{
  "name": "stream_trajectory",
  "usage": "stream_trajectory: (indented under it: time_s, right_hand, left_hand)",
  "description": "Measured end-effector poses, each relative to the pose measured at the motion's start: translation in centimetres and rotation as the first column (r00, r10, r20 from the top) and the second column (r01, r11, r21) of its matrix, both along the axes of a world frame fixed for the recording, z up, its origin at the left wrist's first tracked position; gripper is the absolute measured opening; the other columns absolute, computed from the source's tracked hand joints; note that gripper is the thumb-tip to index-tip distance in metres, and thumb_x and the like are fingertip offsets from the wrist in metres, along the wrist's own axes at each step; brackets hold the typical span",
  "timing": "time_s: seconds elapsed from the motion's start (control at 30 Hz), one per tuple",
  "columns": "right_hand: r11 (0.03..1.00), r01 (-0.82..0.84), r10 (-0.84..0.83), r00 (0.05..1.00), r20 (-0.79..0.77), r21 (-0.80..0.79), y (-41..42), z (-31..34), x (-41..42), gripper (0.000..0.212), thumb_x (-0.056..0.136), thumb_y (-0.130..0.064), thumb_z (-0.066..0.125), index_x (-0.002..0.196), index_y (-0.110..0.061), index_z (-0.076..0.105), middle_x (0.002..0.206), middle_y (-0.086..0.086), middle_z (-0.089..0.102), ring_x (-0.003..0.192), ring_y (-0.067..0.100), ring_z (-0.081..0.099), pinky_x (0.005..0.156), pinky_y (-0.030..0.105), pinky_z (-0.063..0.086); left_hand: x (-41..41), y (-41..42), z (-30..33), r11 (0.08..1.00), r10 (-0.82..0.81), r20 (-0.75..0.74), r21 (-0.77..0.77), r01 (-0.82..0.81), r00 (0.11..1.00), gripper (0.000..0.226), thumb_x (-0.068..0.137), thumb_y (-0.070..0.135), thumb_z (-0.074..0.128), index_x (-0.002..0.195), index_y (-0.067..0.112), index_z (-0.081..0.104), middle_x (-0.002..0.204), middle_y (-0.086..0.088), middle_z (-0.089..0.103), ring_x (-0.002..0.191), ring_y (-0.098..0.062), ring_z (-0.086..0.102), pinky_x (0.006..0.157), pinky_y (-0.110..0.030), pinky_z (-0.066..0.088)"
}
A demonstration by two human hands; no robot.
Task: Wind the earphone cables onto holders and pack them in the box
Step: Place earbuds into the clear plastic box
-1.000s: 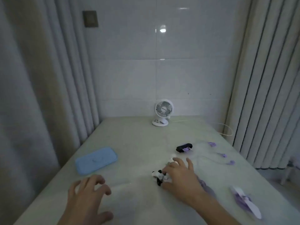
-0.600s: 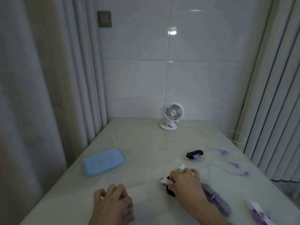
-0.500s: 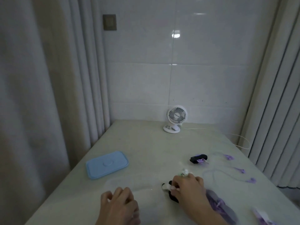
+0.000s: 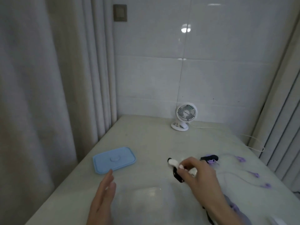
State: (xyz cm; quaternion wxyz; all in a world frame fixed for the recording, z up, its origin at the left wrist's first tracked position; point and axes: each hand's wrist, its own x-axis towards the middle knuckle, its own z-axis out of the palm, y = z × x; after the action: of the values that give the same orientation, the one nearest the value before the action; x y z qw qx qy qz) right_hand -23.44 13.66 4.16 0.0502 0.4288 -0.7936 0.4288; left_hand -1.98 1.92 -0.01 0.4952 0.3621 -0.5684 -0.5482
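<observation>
- One left hand is hovering edge-on beside one clear box, its fingers lying straight and together, gripping nothing.
- The clear box is sitting open between the two hands; nothing can be made out inside it.
- One right hand is pinching one black-and-white earphone holder, fingertips closed on it just beyond the box's far right corner.
- One purple item is lying under the right forearm; its shape cannot be told.
- One blue lid is lying flat just beyond the left fingertips.
- One black holder with purple cable is resting just past the right fingers; one loose purple earphone cable is trailing to its right.
- One white desk fan is standing well beyond both hands on the table, by the tiled wall.
</observation>
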Motion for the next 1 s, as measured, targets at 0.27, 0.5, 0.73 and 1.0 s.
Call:
stream_trajectory:
  time_s: [0.27, 0.5, 0.73, 1.0]
  right_hand:
    - [0.957, -0.261, 0.269, 0.961, -0.058, 0.124, -3.0, 1.4, 7.0, 0.013, 0.079, -0.040, 0.062, 0.085, -0.030, 0.067, 0.083, -0.012, 0.067, 0.099, -0.001, 0.044, 0.093, 0.029, 0.033]
    - [0.902, -0.106, 0.187, 0.970, -0.158, 0.420, -5.5, -1.1, 10.6, 0.029, 0.082, -0.044, 0.053, 0.098, -0.025, 0.067, 0.082, -0.003, 0.050, 0.109, 0.020, 0.044, 0.099, 0.034, 0.031]
    - [0.848, -0.040, 0.175, 0.962, -0.208, 0.528, -7.3, -1.4, 12.6, 0.028, 0.081, -0.040, 0.053, 0.095, -0.020, 0.065, 0.102, 0.006, 0.071, 0.105, 0.029, 0.054, 0.094, 0.042, 0.031]
    - [0.783, -0.103, 0.206, 0.973, -0.100, 0.614, -7.7, -1.8, 11.6, 0.027, 0.085, -0.034, 0.057, 0.106, -0.021, 0.067, 0.111, 0.006, 0.069, 0.113, 0.027, 0.057, 0.098, 0.041, 0.033]
  left_hand:
    - [0.3, 0.0, -0.4, 0.970, -0.085, -0.024, 0.226, 0.088, 0.996, 0.036, 0.085, 0.033, 0.066, 0.120, 0.042, 0.062, 0.124, -0.002, 0.066, 0.117, -0.012, 0.058, 0.102, -0.028, 0.034]
    - [0.4, 0.2, -0.5, 0.976, -0.111, 0.025, 0.192, 0.104, 0.994, 0.026, 0.094, 0.025, 0.055, 0.113, 0.041, 0.062, 0.126, 0.008, 0.064, 0.119, -0.004, 0.055, 0.107, -0.027, 0.033]
    - [-0.1, 0.4, -0.8, 0.977, -0.095, 0.001, 0.192, 0.093, 0.996, 0.024, 0.095, 0.016, 0.054, 0.107, 0.035, 0.064, 0.094, 0.013, 0.069, 0.066, 0.020, 0.060, 0.059, 0.002, 0.041]
    - [-0.3, 0.6, -0.8, 0.976, -0.052, -0.024, 0.211, 0.056, 0.998, 0.021, 0.091, 0.031, 0.060, 0.110, 0.037, 0.066, 0.114, 0.020, 0.063, 0.107, -0.006, 0.059, 0.087, -0.020, 0.041]
